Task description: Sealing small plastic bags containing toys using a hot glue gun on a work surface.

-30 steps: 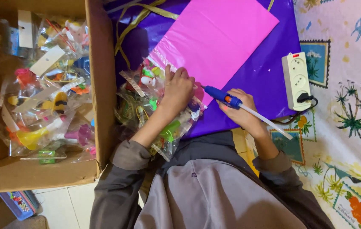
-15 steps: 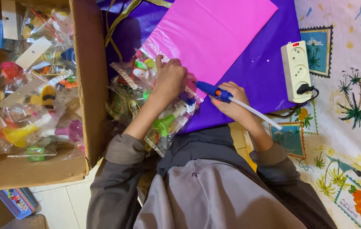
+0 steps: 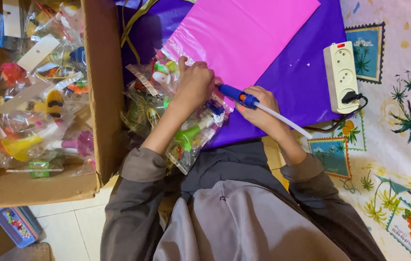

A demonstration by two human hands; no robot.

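My right hand (image 3: pixel 258 108) grips a blue glue gun (image 3: pixel 237 94) with a white glue stick sticking out behind it; its nozzle points left at the lower left corner of a pink sheet (image 3: pixel 244 36). My left hand (image 3: pixel 193 84) presses down on a clear plastic bag of small colourful toys (image 3: pixel 186 137) at that same corner. The pink sheet lies on a purple sheet (image 3: pixel 297 82).
A cardboard box (image 3: pixel 101 96) full of bagged toys stands at the left. A white power strip (image 3: pixel 340 77) with a black plug lies at the right on a patterned cloth (image 3: pixel 398 121). A small blue case (image 3: pixel 17 224) sits on the tiled floor at lower left.
My left hand moved up along the toy bag to the pink sheet's corner, and the glue gun followed it up and left.
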